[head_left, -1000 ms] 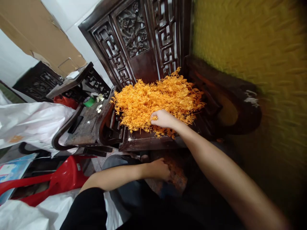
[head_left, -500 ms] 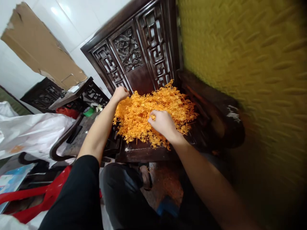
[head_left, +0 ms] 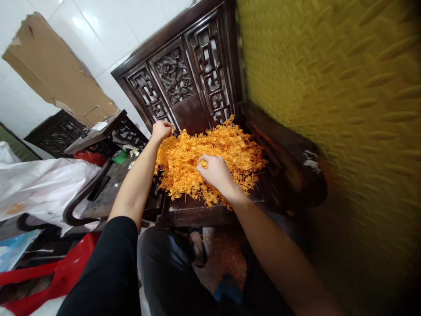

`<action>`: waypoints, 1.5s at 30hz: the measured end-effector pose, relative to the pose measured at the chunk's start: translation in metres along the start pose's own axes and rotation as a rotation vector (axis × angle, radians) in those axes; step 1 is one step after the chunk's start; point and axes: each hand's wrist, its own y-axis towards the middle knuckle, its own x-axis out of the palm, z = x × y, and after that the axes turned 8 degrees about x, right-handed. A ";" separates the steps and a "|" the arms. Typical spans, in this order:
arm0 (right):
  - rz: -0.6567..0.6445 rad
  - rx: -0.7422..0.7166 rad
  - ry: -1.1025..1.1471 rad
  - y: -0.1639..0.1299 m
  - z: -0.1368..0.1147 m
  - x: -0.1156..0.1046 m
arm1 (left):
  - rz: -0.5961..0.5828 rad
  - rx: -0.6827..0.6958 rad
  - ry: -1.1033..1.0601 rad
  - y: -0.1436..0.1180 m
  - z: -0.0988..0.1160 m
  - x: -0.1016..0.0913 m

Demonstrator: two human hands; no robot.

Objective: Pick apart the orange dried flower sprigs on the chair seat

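Carved backrest behind, wooden seat beneath, the orange sprig heap stretches left to right. Your right hand is curled nearer its middle, left hand at its back-left edge; whether either grip holds sprigs, I cannot tell.

Both hands at orange sprigs heaped on carved dark chair
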 end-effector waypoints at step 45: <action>0.077 -0.121 0.514 -0.031 -0.010 0.076 | 0.519 -0.154 -1.413 -0.238 0.069 0.105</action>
